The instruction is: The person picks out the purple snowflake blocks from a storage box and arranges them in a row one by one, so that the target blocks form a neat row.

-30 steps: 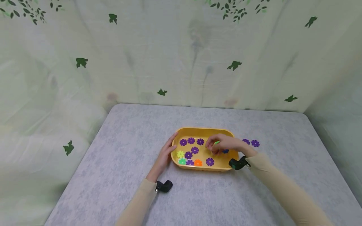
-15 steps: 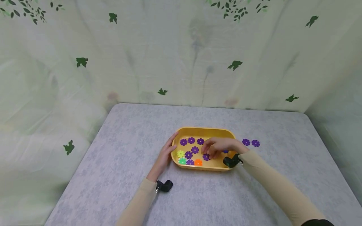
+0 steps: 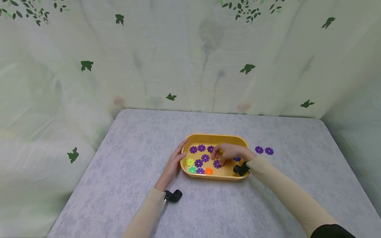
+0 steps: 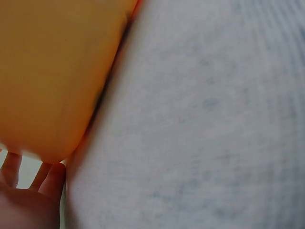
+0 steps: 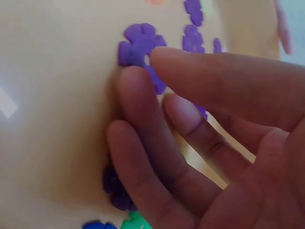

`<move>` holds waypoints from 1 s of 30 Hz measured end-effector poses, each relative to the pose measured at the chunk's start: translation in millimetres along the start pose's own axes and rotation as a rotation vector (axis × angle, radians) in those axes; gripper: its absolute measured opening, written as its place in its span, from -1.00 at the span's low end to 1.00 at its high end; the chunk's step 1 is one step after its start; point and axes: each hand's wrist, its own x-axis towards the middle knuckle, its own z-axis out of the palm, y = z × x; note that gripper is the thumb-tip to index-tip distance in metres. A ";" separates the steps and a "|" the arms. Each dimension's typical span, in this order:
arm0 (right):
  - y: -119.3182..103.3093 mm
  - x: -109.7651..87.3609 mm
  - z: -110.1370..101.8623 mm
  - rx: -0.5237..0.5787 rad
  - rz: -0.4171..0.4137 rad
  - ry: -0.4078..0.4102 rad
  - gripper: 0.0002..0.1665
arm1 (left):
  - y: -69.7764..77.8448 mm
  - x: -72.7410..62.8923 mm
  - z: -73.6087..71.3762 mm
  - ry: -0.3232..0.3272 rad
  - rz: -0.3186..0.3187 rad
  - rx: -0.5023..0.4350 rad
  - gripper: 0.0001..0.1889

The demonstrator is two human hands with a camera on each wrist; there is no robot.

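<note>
A yellow tray lies on the table in the head view, with purple flower-shaped plastic discs and a few of other colours inside. My left hand grips its left end, thumb over the rim and fingers outside; the left wrist view shows fingers against the wall. Inside the tray, my right hand is spread with bent fingers over a purple disc. Its thumb tip overlaps that disc in the right wrist view; whether it touches cannot be told. No disc sits between thumb and fingers.
Two purple discs lie on the grey table right of the tray. A yellow disc, a green disc and an orange disc sit at its left and front. A blue disc is partly hidden by my right arm.
The purple disc under my right hand has shifted back and left from its place one second ago. My right hand moved slightly left, and its fingers have since spread. The left hand stays put.
</note>
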 end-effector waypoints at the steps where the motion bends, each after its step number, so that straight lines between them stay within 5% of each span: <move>1: -0.4 1.2 0.8 -0.019 -0.005 0.006 -0.70 | 0.3 0.1 0.1 0.002 -0.007 0.001 -0.50; 16: -3.7 8.3 6.9 -0.190 -0.008 0.099 -0.75 | 31.7 -9.9 4.1 -0.054 -0.033 -0.008 -0.48; 23: 0.1 7.0 5.9 -0.152 -0.019 0.120 -0.83 | 31.3 -10.4 4.0 -0.051 -0.042 -0.008 -0.48; 30: -2.5 -4.7 -3.3 -0.033 -0.118 0.102 -0.88 | 31.3 -11.5 3.3 -0.052 -0.031 -0.021 -0.48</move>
